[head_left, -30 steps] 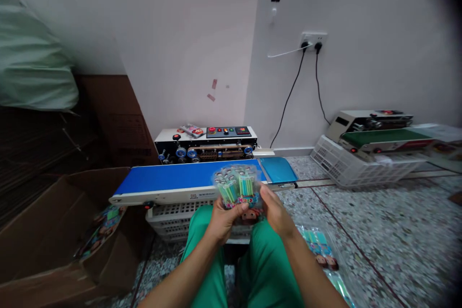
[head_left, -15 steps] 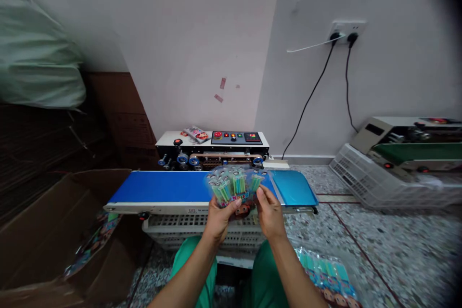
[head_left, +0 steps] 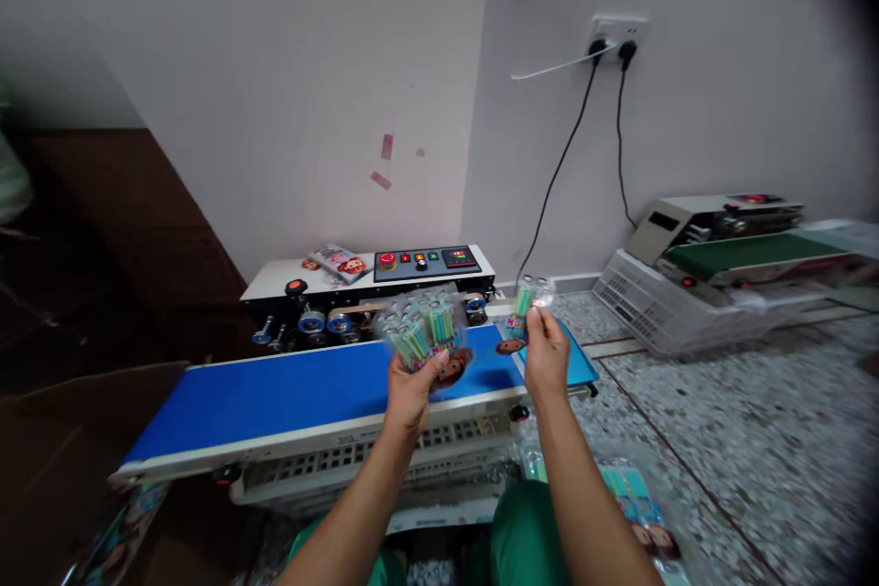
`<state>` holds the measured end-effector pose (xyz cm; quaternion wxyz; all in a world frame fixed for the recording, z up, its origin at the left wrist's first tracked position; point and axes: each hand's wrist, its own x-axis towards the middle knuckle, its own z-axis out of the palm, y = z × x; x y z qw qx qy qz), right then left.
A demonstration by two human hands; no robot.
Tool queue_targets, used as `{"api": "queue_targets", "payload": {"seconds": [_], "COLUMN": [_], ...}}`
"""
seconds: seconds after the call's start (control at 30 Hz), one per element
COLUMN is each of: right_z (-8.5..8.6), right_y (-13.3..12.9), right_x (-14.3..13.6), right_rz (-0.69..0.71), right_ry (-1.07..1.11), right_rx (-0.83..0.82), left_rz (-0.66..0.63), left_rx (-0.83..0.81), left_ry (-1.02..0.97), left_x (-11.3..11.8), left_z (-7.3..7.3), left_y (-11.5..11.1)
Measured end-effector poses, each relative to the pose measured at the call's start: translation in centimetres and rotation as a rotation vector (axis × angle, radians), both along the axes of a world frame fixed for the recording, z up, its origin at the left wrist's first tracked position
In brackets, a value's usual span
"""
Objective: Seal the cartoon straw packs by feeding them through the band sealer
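Left hand: clamped on stack of packets, held above blue belt, near its right end.
Right hand: pinching single packet by its lower edge, over belt's right end, apart from stack.
Change: half a second ago both hands gripped one bundle together; now split, one packet peeled off.
Meaning: likely one packet singled out, about to go flat on belt.
View shift: head turned, belt now runs longer to the left; spare packets on floor right of belt.
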<state>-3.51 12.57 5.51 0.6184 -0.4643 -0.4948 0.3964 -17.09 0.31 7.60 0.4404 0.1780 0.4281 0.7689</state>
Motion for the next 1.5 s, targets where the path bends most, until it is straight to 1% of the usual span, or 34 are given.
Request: {"api": "queue_targets", "payload": {"seconds": [0.07, 0.13, 0.23, 0.27, 0.33, 0.4, 0.47, 0.6, 0.67, 0.7, 0.77, 0.8, 0.83, 0.9, 0.93, 0.97, 1.0, 1.03, 1.13, 1.23, 1.3, 1.33, 1.37, 1.43, 1.5], "right_z": [-0.4, -1.4, -2.9, -3.4, -3.9, -4.1, -4.2, -4.1, -3.7, -3.3, -2.3, -1.7, -1.1, -0.1, 0.2, 0.3, 0.3, 0.2, -0.3, -0.4, -0.3, -0.3, -0.4, -0.9, -1.6], "right_y": [1.8, 3.1, 4.1, 4.3, 4.6, 4.9, 5.2, 5.4, 5.0, 4.6, 3.4, 2.6, 1.7, -0.1, -0.8, -1.4, -1.9, -2.2, -2.5, -1.9, -1.0, -0.3, 0.4, 2.1, 3.6], "right_x": [0.7, 1.0, 1.1, 1.2, 1.2, 1.1, 0.7, -1.1, -2.1, -2.6, -3.2, -3.4, -3.5, -3.7, -3.8, -3.9, -4.1, -4.3, -5.3, -5.7, -5.0, -4.3, -3.4, -1.2, 0.9], "right_rz": [0.009, -0.02, -0.111, -0.133, -0.157, -0.152, -0.133, -0.054, -0.02, -0.016, 0.027, 0.107, 0.232, 0.528, 0.621, 0.663, 0.652, 0.614, 0.513, 0.409, 0.302, 0.235, 0.165, 0.031, -0.055], "right_ry": [-0.139, -0.317, -0.639, -0.727, -0.862, -0.958, -1.019, -1.056, -1.047, -1.02, -0.864, -0.737, -0.588, -0.306, -0.201, -0.125, -0.066, -0.011, 0.165, 0.323, 0.351, 0.309, 0.218, -0.081, -0.436], "right_rx": [-0.073, -0.093, -0.036, -0.037, -0.096, -0.174, -0.212, -0.193, -0.142, -0.089, 0.033, 0.074, 0.088, 0.039, 0.01, -0.01, -0.021, -0.028, -0.073, -0.102, -0.074, -0.044, -0.008, 0.063, 0.089], "left_rz": [-0.003, 0.01, 0.034, 0.037, 0.039, 0.06, 0.085, 0.081, 0.068, 0.072, 0.072, 0.07, 0.059, 0.029, 0.025, 0.03, 0.035, 0.044, 0.049, 0.059, 0.058, 0.052, 0.046, 0.047, 0.048], "left_rx": [0.015, 0.011, -0.003, -0.006, -0.014, -0.022, -0.026, -0.054, -0.064, -0.067, -0.074, -0.078, -0.081, -0.082, -0.08, -0.074, -0.067, -0.058, -0.035, -0.026, -0.022, -0.023, -0.029, -0.053, -0.071], "left_ry": [-0.002, -0.026, -0.069, -0.078, -0.077, -0.06, -0.047, -0.053, -0.045, -0.039, -0.023, -0.012, 0.001, 0.029, 0.037, 0.043, 0.044, 0.043, 0.042, 0.027, 0.021, 0.025, 0.033, 0.056, 0.079], "left_x": [-0.7, -1.2, -1.5, -1.5, -1.6, -1.6, -1.6, -1.5, -1.4, -1.4, -1.3, -1.3, -1.2, -1.1, -1.1, -1.0, -0.8, -0.7, -0.4, -0.4, -0.7, -0.8, -1.0, -1.2, -1.4], "left_z": [-0.1, -0.5, -1.2, -1.4, -1.7, -1.7, -1.7, -1.9, -2.1, -2.3, -2.7, -2.9, -3.0, -3.0, -3.0, -3.0, -2.9, -2.8, -2.8, -3.3, -3.6, -3.8, -3.9, -4.1, -4.2], "left_y": [0.5, 0.5, -0.1, -0.3, -0.6, -0.7, -0.7, -0.4, -0.1, 0.1, 0.4, 0.6, 0.7, 1.0, 1.0, 1.1, 1.1, 1.1, 1.2, 1.3, 1.3, 1.4, 1.3, 1.3, 1.2]}}
